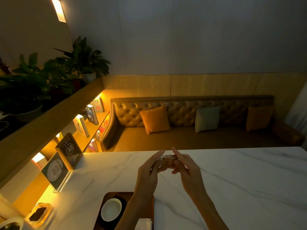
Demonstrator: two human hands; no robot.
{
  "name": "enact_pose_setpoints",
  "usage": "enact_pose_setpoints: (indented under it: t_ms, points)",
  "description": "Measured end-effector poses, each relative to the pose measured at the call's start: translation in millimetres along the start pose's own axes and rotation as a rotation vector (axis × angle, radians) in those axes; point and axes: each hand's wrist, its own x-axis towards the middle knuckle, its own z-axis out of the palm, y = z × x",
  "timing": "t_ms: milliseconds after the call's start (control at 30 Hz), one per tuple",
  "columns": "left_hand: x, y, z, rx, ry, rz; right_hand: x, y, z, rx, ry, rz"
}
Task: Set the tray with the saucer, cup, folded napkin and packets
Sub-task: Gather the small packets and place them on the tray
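Note:
Above the white marble table (232, 180), my left hand (149, 173) and my right hand (186, 168) together hold a small stack of brown packets (167, 161) by their two ends. At the near edge lies a dark wooden tray (106, 196). On it a white cup (111, 209) stands on a dark saucer (123, 202), upright. A white folded napkin (143, 224) rests on the tray's right part, partly cut off by the frame's bottom edge. My left forearm crosses over the tray.
Acrylic sign stands (56, 170) and an "A8" table marker (69, 150) stand at the table's left edge. A glass dish (39, 214) with dark contents sits near left. Beyond the table's far edge runs a tufted leather bench (191, 130) with cushions.

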Motion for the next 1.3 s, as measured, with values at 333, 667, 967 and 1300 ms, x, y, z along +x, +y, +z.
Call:
enact_pose_setpoints:
  t_ms: [333,667,967,1300]
  points:
    - [-2,-1,-8,-0.19,0.045,-0.203,1,1,-3,0.226,0.068,0.204]
    - [-37,-38,-36,-0.117,0.178,-0.66,-30,45,55,0.246,-0.019,0.491]
    - [-46,-75,-89,-0.081,0.235,-0.738,-40,40,126,-0.003,-0.16,0.451]
    - [-15,-90,-130,-0.512,0.057,-0.827,-24,34,150,0.289,0.019,0.582]
